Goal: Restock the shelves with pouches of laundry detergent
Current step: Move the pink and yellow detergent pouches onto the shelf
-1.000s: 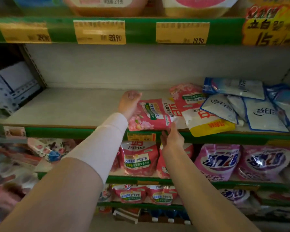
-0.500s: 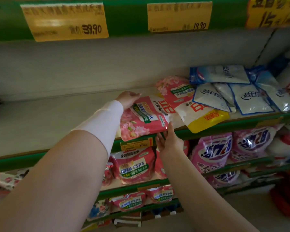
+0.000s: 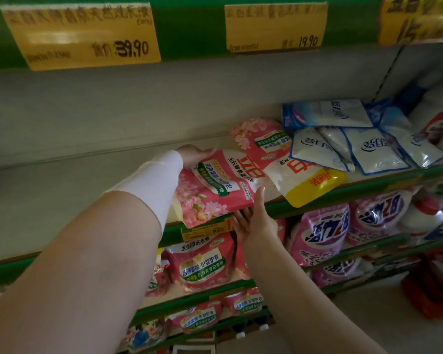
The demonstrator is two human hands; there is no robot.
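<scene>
You hold the pink floral detergent pouch (image 3: 215, 185) flat over the front of the pale shelf board (image 3: 62, 200), its near corner hanging past the green lip (image 3: 343, 192). Your left hand (image 3: 193, 154) grips its far end. Your right hand (image 3: 253, 221) is spread open under the near edge, thumb against the pouch.

The pouch bears red "立白" lettering, and its right side touches a like pouch with a yellow end (image 3: 292, 172). Beyond lie white-and-blue pouches (image 3: 356, 149).

Above, yellow price tags read "39.90" (image 3: 82, 34) and "19.90" (image 3: 275, 25). On the shelf below stand pink pouches (image 3: 202, 264) and purple "活力28" pouches (image 3: 322, 226). The grey floor (image 3: 368, 315) shows at lower right.
</scene>
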